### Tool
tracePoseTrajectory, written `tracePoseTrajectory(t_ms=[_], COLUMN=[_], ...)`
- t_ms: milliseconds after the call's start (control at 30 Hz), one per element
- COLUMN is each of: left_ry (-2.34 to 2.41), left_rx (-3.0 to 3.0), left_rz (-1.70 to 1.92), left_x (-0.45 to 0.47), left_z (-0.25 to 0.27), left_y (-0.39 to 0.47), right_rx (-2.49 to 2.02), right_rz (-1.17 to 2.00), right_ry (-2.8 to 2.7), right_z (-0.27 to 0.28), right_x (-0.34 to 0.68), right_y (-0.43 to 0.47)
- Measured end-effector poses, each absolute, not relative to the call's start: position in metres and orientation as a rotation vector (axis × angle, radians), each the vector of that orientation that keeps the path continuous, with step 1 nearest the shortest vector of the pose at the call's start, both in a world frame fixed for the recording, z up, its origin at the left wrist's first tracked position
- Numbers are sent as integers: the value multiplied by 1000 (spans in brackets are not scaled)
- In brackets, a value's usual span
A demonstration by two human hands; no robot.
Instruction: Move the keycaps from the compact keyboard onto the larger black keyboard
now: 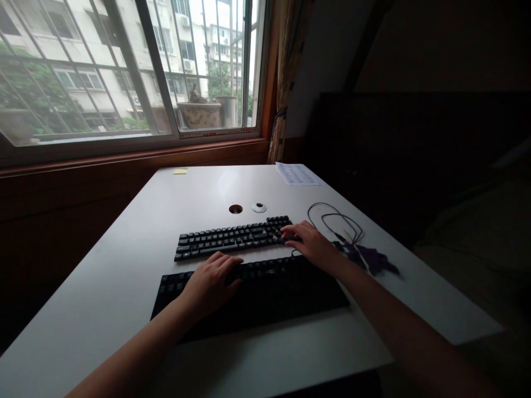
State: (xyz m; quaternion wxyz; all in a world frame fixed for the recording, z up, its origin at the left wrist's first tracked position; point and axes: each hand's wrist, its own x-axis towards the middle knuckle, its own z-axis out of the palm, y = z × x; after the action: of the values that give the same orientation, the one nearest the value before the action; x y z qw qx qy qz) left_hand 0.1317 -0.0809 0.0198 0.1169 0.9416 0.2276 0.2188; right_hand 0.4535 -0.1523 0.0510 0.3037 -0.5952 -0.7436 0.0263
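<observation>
My left hand [213, 279] lies palm down on a black keyboard [269, 298], fingers stretched over its far rows. Dark shade hides most of the keyboard's surface. Just beyond it, black keycaps [215, 239] are set out in rows on the white table [120, 243], with a few gaps toward the right. At the right end of these rows, my right hand [309, 240] reaches in with fingers bent. Its thumb and forefinger are apart over the keycaps; no held keycap can be made out between them.
A thin cable [332, 213] loops beside a purple cloth-like item [373, 260] on the right. Farther back are a round hole [235, 209], its white cover ring [259, 207], printed paper [299, 173] and a yellow sticky note [180, 171]. A barred window [166, 72] stands behind.
</observation>
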Motion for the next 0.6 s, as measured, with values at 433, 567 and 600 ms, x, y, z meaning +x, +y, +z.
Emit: tracePoseTrajectory(t_ms=[433,567,600], left_ry=[668,651,650], left_rx=[2814,2813,2809], left_rz=[655,665,674], left_x=[132,133,133], left_z=[16,18,18], left_y=[-79,-80,-80], right_rx=[-1568,-1564,-1560], right_rz=[229,164,148], right_ry=[-2040,-2059,-2063], right_z=[39,36,36], right_x=[436,433,433], right_y=[-205,-204,-204])
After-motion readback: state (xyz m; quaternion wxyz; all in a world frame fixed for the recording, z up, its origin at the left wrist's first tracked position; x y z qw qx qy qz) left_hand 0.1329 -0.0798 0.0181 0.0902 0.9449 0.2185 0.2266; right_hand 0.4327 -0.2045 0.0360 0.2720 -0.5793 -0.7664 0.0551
